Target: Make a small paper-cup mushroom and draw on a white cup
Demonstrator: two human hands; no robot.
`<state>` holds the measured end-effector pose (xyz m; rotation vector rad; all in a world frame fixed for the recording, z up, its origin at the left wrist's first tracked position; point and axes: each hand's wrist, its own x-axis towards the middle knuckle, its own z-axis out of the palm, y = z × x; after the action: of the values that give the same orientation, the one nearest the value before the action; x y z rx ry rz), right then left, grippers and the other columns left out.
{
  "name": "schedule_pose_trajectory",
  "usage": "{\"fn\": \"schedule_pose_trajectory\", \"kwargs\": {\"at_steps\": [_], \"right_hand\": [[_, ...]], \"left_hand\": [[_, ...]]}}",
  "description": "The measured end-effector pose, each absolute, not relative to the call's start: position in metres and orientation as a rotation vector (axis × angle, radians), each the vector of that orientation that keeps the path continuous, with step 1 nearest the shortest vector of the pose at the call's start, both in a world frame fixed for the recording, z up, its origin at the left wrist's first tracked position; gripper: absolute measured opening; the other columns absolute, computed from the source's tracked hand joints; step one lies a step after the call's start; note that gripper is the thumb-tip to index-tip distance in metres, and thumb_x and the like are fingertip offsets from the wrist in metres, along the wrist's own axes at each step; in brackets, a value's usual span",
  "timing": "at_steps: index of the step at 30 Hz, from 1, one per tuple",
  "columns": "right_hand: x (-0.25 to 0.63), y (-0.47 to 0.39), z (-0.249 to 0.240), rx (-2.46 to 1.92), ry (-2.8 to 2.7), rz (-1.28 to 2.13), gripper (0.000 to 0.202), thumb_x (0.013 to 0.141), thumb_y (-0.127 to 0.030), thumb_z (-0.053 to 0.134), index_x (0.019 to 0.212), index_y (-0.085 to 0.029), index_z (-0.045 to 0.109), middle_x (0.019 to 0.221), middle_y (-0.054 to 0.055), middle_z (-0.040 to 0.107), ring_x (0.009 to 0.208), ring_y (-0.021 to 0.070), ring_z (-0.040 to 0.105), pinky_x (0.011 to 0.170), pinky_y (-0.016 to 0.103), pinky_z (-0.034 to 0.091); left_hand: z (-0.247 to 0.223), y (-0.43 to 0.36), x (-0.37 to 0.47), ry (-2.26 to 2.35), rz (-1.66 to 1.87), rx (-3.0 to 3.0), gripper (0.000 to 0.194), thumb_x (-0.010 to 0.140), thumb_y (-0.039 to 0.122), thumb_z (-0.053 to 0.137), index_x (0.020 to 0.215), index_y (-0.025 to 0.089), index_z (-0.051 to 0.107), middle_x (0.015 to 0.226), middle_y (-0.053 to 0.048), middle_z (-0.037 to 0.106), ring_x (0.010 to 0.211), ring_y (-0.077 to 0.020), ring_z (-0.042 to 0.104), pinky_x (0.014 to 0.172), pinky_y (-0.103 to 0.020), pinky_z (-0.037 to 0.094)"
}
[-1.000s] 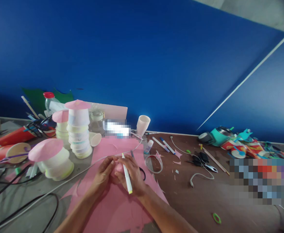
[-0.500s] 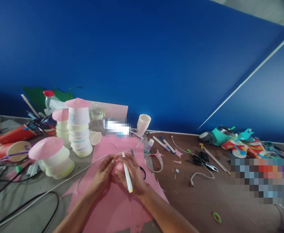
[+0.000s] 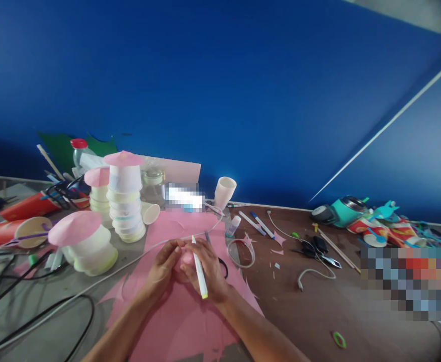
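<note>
My right hand (image 3: 213, 276) is closed round a white marker (image 3: 199, 274) with yellow ends, which slants across the fingers. Between both hands is a small pink paper piece (image 3: 187, 258); its shape is mostly covered by fingers. My left hand (image 3: 163, 269) grips this piece from the left with bent fingers. Both hands are over a large pink paper sheet (image 3: 178, 327) with ragged cut edges. Beside my right hand, scissors (image 3: 225, 268) show a dark handle loop, the rest partly hidden.
At left stand stacked white cups (image 3: 125, 206) with pink paper tops, and red cups (image 3: 1, 232). A white cable (image 3: 103, 279) crosses the sheet. Further right are a glue bottle (image 3: 233, 226), a tape roll (image 3: 242, 253), pens (image 3: 262, 224) and a teal pot (image 3: 346, 211).
The view has shifted slightly, so the surroundings sit a little further right. Both hands keep nearly the same pose, with the marker still in my right hand.
</note>
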<state>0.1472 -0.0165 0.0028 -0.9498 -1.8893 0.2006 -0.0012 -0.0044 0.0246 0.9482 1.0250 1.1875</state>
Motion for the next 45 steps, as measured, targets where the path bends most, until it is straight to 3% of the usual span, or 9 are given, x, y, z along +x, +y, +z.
{"fn": "schedule_pose_trajectory", "kwargs": {"at_steps": [13,24,32,37,45], "right_hand": [[0.147,-0.017,0.003,-0.997,-1.883,0.215,0.037,0.096,-0.032,0.060,0.133,-0.027,0.058,0.117,0.009,0.074,0.113,0.0281,0.067,0.100,0.049,0.057],[0.147,-0.017,0.006,-0.932,-1.877,0.204,0.036,0.098,-0.031,0.059,0.133,-0.024,0.057,0.123,0.011,0.074,0.114,0.0280,0.068,0.103,0.050,0.055],[0.147,-0.017,0.003,-0.950,-1.877,0.200,0.039,0.098,-0.033,0.059,0.137,-0.027,0.056,0.122,0.009,0.074,0.116,0.0283,0.067,0.103,0.050,0.055],[0.147,-0.017,0.005,-0.969,-1.891,0.213,0.036,0.096,-0.030,0.059,0.132,-0.025,0.058,0.116,0.009,0.075,0.113,0.0267,0.068,0.102,0.048,0.056],[0.147,-0.017,0.006,-0.938,-1.879,0.240,0.033,0.097,-0.030,0.060,0.130,-0.024,0.057,0.122,0.009,0.074,0.114,0.0269,0.067,0.103,0.049,0.054]], "left_hand": [[0.028,-0.005,0.000,1.039,1.198,0.952,0.036,0.064,0.054,0.085,0.080,0.023,0.073,0.084,-0.001,0.075,0.084,-0.0228,0.067,0.075,-0.029,0.054],[0.022,-0.004,-0.001,0.999,1.208,0.944,0.034,0.068,0.051,0.084,0.083,0.023,0.072,0.084,0.000,0.072,0.081,-0.0196,0.064,0.073,-0.025,0.052],[0.014,-0.003,-0.006,1.071,1.198,1.009,0.034,0.072,0.055,0.081,0.088,0.025,0.074,0.092,0.000,0.074,0.092,-0.0216,0.066,0.081,-0.026,0.052],[0.010,-0.003,-0.005,0.983,1.159,0.978,0.043,0.068,0.055,0.085,0.091,0.021,0.071,0.092,-0.002,0.073,0.082,-0.0200,0.066,0.073,-0.028,0.053],[0.008,-0.003,-0.004,0.908,1.144,0.920,0.040,0.071,0.051,0.085,0.093,0.023,0.069,0.087,0.002,0.071,0.074,-0.0160,0.064,0.066,-0.025,0.051]]}}
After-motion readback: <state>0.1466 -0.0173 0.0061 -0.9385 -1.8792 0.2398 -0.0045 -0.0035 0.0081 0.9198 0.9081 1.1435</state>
